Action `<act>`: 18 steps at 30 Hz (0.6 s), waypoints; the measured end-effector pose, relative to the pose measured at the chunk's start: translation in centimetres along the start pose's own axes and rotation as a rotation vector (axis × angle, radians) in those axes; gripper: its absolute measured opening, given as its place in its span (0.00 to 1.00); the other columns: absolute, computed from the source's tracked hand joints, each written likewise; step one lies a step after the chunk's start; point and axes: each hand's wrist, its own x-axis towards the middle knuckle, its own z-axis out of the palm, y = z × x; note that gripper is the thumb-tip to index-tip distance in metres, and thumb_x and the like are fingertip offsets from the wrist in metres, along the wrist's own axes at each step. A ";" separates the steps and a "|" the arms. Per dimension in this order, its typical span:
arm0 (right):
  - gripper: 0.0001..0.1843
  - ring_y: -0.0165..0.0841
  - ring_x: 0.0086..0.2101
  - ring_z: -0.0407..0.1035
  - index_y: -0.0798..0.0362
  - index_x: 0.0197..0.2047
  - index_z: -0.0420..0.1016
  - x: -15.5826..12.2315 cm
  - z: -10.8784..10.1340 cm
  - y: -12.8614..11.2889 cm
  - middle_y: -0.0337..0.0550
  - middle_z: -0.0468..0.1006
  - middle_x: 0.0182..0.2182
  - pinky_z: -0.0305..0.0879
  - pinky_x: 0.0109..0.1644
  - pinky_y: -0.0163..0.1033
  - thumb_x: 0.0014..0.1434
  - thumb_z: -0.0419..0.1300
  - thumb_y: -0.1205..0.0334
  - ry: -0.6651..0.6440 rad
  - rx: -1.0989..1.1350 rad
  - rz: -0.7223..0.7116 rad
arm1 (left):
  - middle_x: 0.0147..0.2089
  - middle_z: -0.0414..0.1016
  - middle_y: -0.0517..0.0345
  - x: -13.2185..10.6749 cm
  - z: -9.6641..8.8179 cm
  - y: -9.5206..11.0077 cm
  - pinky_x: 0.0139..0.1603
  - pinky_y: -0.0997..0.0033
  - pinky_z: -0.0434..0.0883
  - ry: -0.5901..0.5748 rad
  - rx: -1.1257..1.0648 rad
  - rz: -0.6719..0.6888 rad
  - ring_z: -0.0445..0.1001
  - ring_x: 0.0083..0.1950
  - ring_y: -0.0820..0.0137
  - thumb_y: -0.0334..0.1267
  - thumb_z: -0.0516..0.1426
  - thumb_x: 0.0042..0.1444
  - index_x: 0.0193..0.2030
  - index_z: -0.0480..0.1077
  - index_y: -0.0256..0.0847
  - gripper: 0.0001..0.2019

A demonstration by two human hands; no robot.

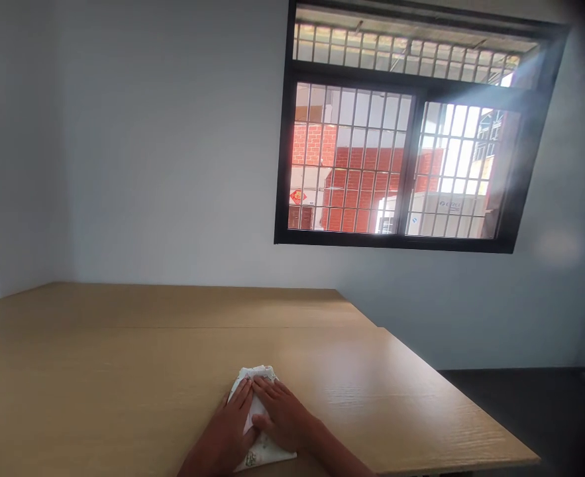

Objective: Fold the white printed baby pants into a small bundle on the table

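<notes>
A folded white cloth (pixel 273 452) with a small printed pattern lies on the wooden table, close to its front edge. My left hand (pixel 229 424) rests flat on the cloth's left side, fingers stretched forward. From the right, my right hand (pixel 283 414) lies flat on it too, its fingertips close to those of the left. Both thumbs point inward and come together over the middle of the cloth. Part of the cloth is hidden beneath the hands, and its far edge shows beyond the fingertips.
The light wooden table (pixel 98 384) reaches back to a pale wall (pixel 173 146), with a seam across it. Its right edge slants toward the front, beside a dark floor (pixel 511 391). A black-framed barred window (pixel 342 237) is in the wall at upper right.
</notes>
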 end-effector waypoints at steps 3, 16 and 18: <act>0.38 0.44 0.70 0.42 0.56 0.74 0.49 -1.1 -1.5 0.9 0.50 0.47 0.71 0.37 0.73 0.56 0.67 0.52 0.48 -0.069 -0.020 0.066 | 0.76 0.44 0.50 -0.7 -0.4 -1.7 0.75 0.50 0.49 -0.007 0.007 0.110 0.45 0.76 0.55 0.54 0.47 0.67 0.74 0.50 0.37 0.34; 0.27 0.41 0.63 0.62 0.52 0.70 0.59 -7.2 2.9 1.9 0.49 0.67 0.63 0.60 0.66 0.42 0.69 0.55 0.60 0.231 -0.345 -0.289 | 0.69 0.59 0.53 -5.2 0.8 -3.3 0.64 0.41 0.65 -0.071 0.065 0.264 0.60 0.69 0.47 0.44 0.59 0.63 0.66 0.65 0.58 0.24; 0.21 0.37 0.60 0.66 0.51 0.65 0.65 -8.2 4.0 2.5 0.47 0.73 0.59 0.61 0.65 0.39 0.70 0.54 0.62 0.312 -0.364 -0.360 | 0.67 0.64 0.54 -5.6 1.1 -3.2 0.63 0.44 0.68 -0.097 0.060 0.270 0.63 0.67 0.48 0.46 0.55 0.67 0.63 0.69 0.60 0.18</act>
